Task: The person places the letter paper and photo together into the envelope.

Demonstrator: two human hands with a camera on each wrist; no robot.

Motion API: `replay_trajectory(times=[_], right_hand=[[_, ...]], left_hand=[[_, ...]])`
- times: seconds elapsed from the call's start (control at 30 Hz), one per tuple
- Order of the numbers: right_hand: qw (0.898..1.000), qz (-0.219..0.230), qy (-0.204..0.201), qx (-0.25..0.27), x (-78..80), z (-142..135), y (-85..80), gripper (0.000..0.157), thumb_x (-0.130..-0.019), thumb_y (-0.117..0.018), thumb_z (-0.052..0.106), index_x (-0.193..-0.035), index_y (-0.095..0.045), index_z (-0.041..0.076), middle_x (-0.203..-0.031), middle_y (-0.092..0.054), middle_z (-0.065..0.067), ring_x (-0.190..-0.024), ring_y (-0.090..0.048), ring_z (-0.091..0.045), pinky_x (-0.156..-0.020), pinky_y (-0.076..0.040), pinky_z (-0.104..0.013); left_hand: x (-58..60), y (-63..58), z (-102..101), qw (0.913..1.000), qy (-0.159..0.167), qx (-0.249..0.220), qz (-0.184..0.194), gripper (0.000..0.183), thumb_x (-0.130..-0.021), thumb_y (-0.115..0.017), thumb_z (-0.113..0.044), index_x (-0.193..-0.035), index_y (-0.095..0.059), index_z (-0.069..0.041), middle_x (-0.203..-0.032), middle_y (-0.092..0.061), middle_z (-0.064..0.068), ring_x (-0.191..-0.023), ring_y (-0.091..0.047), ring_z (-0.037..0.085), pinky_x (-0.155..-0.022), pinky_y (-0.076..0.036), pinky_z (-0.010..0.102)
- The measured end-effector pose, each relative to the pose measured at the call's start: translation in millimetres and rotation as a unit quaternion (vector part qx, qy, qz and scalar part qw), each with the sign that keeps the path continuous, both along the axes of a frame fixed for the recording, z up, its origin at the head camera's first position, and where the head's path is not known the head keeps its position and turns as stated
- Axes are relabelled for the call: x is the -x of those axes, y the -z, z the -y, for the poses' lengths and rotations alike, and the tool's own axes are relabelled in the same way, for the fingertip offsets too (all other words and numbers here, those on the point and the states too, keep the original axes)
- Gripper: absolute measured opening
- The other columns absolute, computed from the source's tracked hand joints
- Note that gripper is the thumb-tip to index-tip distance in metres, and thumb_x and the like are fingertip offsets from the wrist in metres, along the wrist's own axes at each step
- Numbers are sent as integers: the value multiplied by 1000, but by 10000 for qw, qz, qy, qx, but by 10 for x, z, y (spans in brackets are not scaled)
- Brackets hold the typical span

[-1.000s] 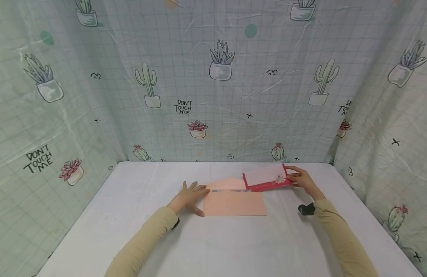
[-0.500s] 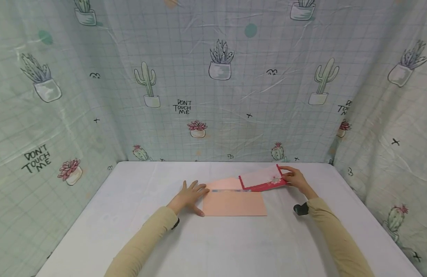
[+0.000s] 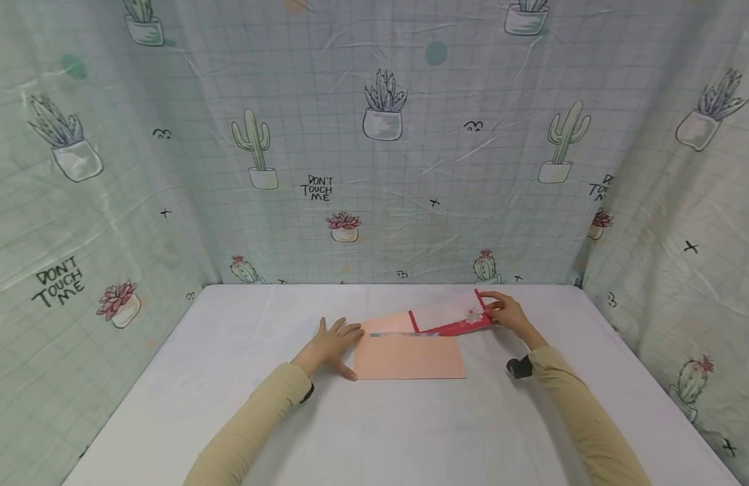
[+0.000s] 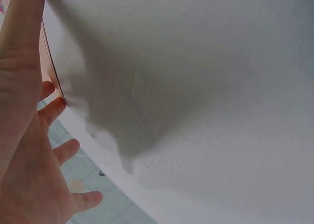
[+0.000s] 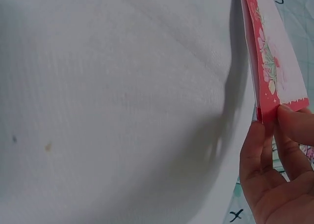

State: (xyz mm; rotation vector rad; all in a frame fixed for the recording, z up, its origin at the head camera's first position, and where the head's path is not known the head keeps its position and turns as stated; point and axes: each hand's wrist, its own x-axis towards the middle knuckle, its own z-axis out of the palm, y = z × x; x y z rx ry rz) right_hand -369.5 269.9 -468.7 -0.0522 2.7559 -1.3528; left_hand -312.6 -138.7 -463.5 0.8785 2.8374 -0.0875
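Note:
A peach envelope (image 3: 409,358) lies on the white table with its flap (image 3: 383,322) spread away from the person. My left hand (image 3: 328,347) rests at the envelope's left edge, fingers spread, the thumb near its lower corner and fingertips touching by the flap. Between thumb and fingers my right hand (image 3: 507,316) pinches the right end of a red-bordered greeting card (image 3: 450,314) with flowers printed on it. The card slants over the flap, its left end low at the envelope's opening. In the right wrist view the card (image 5: 267,62) shows a folded red edge, with the thumb on top.
The white table (image 3: 374,432) extends around the envelope. A cactus-print cloth (image 3: 289,148) hangs behind the table and along both sides. Black wrist cameras, such as the one at the right wrist (image 3: 520,367), sit below the sleeves.
My right hand has moved left with the card, whose left end now reaches further across the flap. The left hand and the envelope have stayed in place.

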Motion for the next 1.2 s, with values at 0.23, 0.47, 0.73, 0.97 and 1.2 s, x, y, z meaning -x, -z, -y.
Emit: replay_trajectory(times=[0.23,0.47,0.73,0.97,1.2], right_hand=[[9998,-129,-155,-91,-26,83,3,41,-89,-48,3,-130,-42,3,-108,-55,-27,-83,-58,-21,-66,-54,-27],[9991,-253,-295,-172,-26,172,-26,40,-89,-48,3,-128,-44,5,-102,-56,-24,-76,-55,-18,-62,-52,-25],[9964,-455,-644,-304,-27,261,-87,41,-88,-49,1,-129,-43,5,-100,-58,-24,-77,-55,-20,-63,-52,-28],[9942,-579,-833,-363,-17,339,-106,41,-87,-50,0,-128,-45,4,-102,-58,-26,-82,-57,-25,-63,-52,-28],[9920,-569,-1035,-437,-12,420,-89,47,-87,-51,1,-132,-41,10,-101,-59,-24,-80,-55,-22,-62,-51,-24]], left_hand=[[7,22,1,10000,-44,67,-10,104,-60,-67,-62,-140,-26,-11,-148,-23,3,-136,-17,35,-100,-14,68],[-10,22,4,9998,-93,185,-38,103,-61,-66,-64,-141,-26,-12,-149,-21,1,-137,-17,34,-101,-13,67],[-19,10,3,9996,-126,266,-31,103,-61,-65,-65,-141,-26,-13,-149,-20,1,-137,-16,34,-102,-13,67],[-16,-3,4,9996,-135,232,-19,103,-61,-65,-64,-140,-27,-12,-149,-21,2,-137,-16,34,-102,-13,66],[-15,-12,4,9996,-110,261,-58,102,-61,-65,-65,-140,-27,-12,-149,-21,1,-137,-16,34,-102,-13,67]])
